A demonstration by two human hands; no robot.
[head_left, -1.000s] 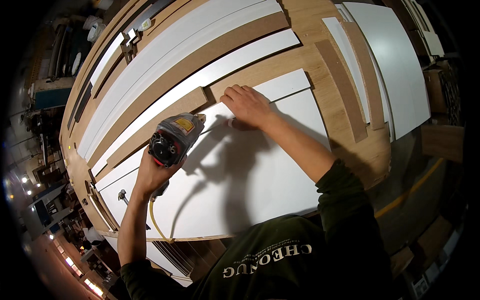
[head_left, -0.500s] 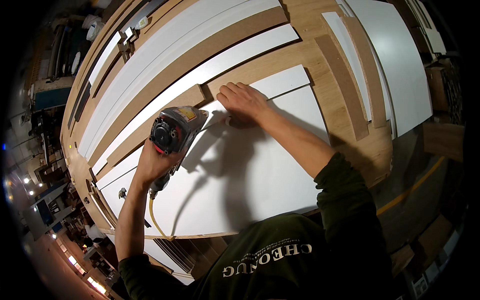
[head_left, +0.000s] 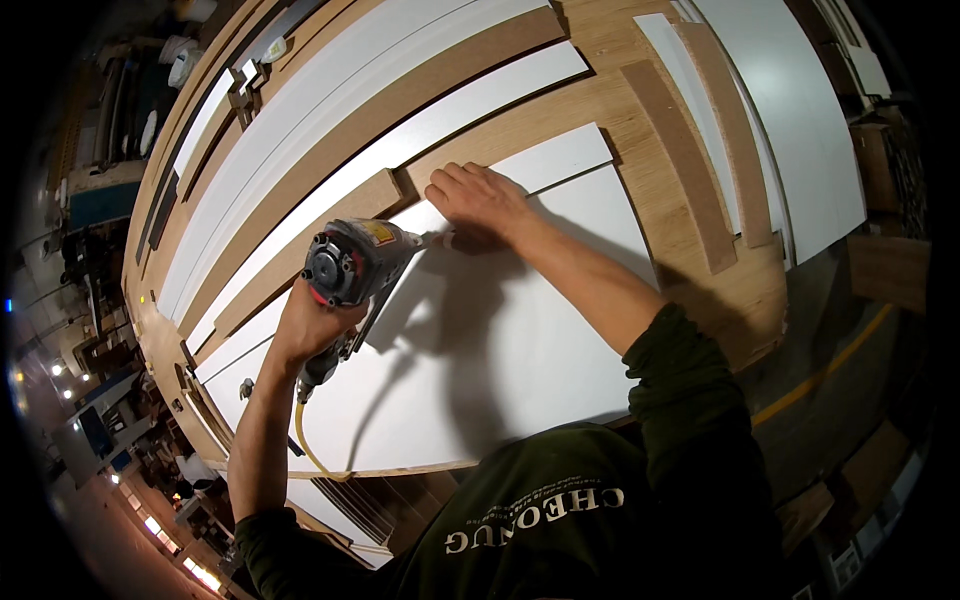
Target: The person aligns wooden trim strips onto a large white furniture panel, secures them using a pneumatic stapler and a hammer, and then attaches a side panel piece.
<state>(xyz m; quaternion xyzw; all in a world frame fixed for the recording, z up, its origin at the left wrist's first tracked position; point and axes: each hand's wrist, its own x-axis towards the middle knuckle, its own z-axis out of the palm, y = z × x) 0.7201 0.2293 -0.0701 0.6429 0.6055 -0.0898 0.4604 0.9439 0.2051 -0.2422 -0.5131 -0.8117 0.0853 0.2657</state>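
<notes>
My left hand [head_left: 315,325] is closed round the grip of a pneumatic nail gun [head_left: 362,258], which has a yellow air hose [head_left: 308,452] running from its handle. The gun's nose points toward my right hand [head_left: 478,203], close to its fingers. That hand is bent over a narrow white strip [head_left: 560,156] along the far edge of a large white panel [head_left: 570,320]; its fingers curl onto the strip, with the thumb side in shadow. The panel lies flat under both arms, and the gun casts a shadow on it.
Brown board strips [head_left: 470,62] and long white boards [head_left: 330,90] lie beyond on the wooden worktable [head_left: 625,110]. More brown strips [head_left: 682,165] and a large white sheet [head_left: 790,120] are at the right. A small metal fitting [head_left: 247,388] sits at the panel's left.
The nail gun has shifted slightly right, bringing its nose nearer my right hand. The right hand stays on the strip, and the whole view has shifted a little.
</notes>
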